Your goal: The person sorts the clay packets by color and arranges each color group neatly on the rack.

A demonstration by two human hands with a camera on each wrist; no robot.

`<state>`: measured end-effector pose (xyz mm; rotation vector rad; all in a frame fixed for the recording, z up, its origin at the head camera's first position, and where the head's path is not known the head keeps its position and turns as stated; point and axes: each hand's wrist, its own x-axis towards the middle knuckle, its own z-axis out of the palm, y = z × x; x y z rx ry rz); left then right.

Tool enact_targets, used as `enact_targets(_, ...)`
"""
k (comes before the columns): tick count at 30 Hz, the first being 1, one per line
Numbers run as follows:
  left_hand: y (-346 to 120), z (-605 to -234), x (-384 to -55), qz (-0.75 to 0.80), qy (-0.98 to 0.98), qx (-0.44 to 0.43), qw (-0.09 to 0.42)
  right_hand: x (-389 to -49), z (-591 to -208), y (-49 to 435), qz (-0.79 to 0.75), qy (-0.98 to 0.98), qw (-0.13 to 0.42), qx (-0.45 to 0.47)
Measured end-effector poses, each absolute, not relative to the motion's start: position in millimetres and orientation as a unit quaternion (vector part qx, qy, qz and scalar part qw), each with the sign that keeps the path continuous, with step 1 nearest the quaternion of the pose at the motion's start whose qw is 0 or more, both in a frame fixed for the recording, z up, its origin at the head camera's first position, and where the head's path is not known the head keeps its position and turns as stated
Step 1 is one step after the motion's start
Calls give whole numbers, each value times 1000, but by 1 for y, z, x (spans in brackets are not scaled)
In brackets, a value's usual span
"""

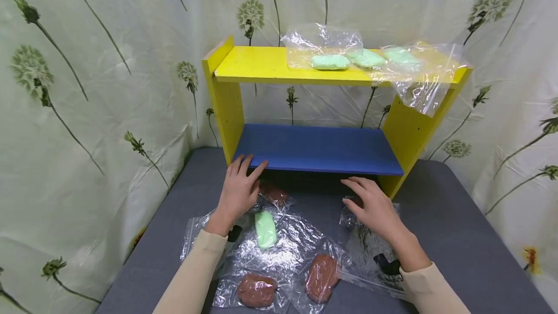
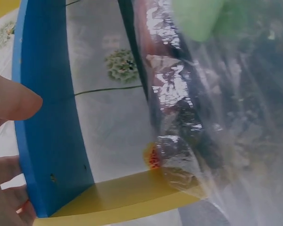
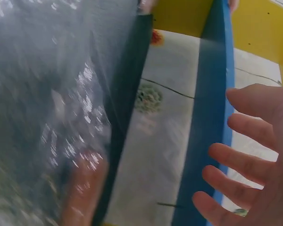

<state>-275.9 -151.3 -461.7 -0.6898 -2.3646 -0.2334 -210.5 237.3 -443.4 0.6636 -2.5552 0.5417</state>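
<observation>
My left hand (image 1: pixel 237 193) reaches to the left front edge of a blue board (image 1: pixel 314 147), the lower shelf of a small yellow-and-blue shelf unit. In the left wrist view, its thumb (image 2: pixel 16 100) overlaps the board's underside while other fingers pass behind the edge. My right hand (image 1: pixel 375 205) hovers before the board's right front edge with fingers spread, holding nothing. Below the hands, clear plastic bags (image 1: pixel 301 231) lie on the dark grey table top. With them are a pale green slab (image 1: pixel 265 230) and brown lumps (image 1: pixel 257 290), which look like modelling clay.
On the yellow top shelf (image 1: pixel 261 64) sit pale green lumps (image 1: pixel 330 62) in clear bags, one bag (image 1: pixel 425 93) hanging over the front. Another brown lump (image 1: pixel 321 277) lies near the table's front. A flower-patterned sheet (image 1: pixel 109 110) hangs behind and beside the table.
</observation>
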Motion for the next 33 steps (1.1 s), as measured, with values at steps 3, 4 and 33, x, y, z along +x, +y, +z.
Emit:
enact_targets(3, -152, -459, -274, -96, -903, -268, 321, -214, -436, 244, 179, -917, 255, 248)
enact_targets(4, -152, -458, -274, -100, -901, -271, 323, -215, -434, 246, 173, -914, 270, 250)
enact_targets(33, -144, -477, -232, -155, -901, -397, -80, -237, -448, 283, 106, -906, 344, 224)
